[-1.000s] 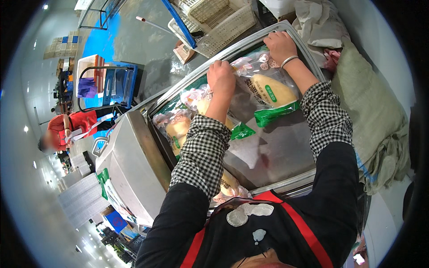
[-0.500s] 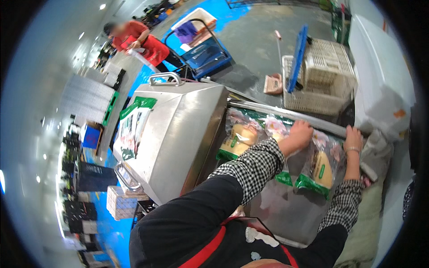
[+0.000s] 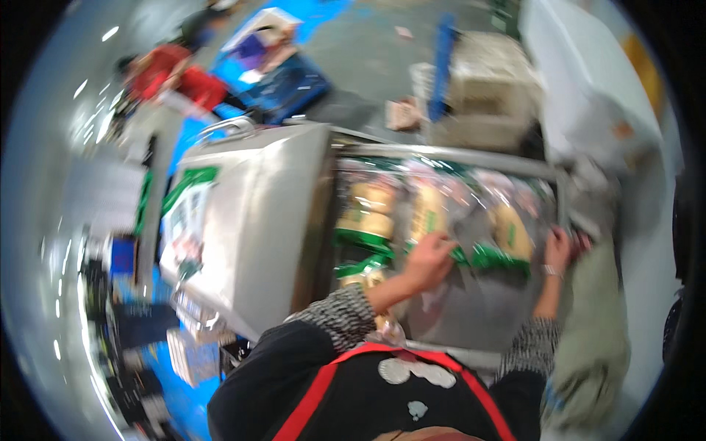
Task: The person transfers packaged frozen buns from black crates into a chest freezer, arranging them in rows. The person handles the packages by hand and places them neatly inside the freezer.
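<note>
A big stainless steel machine (image 3: 250,220) fills the middle of the blurred view, its hinged lid thrown open to the left, its shallow chamber (image 3: 471,323) lying open on the right. A row of clear plastic pouches with green bottoms lies across the chamber's far side: one pouch (image 3: 368,213) at the left, a middle pouch (image 3: 430,213) just beside it, and a right pouch (image 3: 511,235) near the chamber's right wall. Behind the machine stand a pale plastic crate (image 3: 489,103) and a blue cart (image 3: 283,84), with a person in red (image 3: 173,70) well apart at the upper left.

The left hand (image 3: 428,261) rests, fingers curled, on the green lower edge of the middle pouch; whether it pinches the film I cannot tell. The right hand (image 3: 557,250) lies at the chamber's right edge, touching the right pouch's corner, its grip too smeared to read.

The risk I judge: pouches overlapping or creased along their edges, nudged askew by a hasty hand, so they lie unevenly
</note>
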`<state>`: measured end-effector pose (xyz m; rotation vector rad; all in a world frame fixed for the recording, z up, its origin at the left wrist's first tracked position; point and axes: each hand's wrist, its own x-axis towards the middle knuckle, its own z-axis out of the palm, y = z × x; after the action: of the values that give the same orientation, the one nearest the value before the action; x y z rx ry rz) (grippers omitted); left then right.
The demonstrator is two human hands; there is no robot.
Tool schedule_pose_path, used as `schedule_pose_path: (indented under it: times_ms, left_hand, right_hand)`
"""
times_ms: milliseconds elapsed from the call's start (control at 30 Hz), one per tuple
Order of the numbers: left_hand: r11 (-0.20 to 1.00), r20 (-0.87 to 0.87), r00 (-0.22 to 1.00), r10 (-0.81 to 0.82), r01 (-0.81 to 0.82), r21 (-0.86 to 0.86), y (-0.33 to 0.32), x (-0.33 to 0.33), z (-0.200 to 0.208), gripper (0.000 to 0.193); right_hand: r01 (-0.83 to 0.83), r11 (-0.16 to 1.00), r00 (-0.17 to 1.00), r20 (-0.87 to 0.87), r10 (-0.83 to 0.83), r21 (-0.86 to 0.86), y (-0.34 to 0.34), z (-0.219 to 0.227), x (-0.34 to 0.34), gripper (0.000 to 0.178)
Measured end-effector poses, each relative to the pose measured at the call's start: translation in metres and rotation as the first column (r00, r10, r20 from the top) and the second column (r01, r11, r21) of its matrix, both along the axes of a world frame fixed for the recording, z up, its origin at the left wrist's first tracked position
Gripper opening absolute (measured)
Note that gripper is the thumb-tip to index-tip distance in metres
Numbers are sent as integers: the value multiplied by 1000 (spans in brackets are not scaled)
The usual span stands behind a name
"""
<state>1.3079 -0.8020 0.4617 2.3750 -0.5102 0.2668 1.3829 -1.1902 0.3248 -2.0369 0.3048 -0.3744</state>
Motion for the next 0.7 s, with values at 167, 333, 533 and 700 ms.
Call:
schedule_pose_path:
  times_ms: [167,333,533,700]
  left_hand:
    - [979,-31,981,-193,191,-72,-22,-9,17,44]
    - [984,-323,934,-157,120,-130,-69,20,12,75]
    - [989,-565,823,-59,-28,-145,-101,52,-39,94]
    - [994,-663,746,-65,-12,-111,-104,44,-47,97]
  right_hand:
    - [154,917,959,-279,-48,369,38,13,6,28]
    - [208,792,952,-304,-30,574,49,27,23,30]
    - [122,806,964,-264,44,579,58,12,40,21]
    - [193,721,963,-268,-10,666,58,6,41,11]
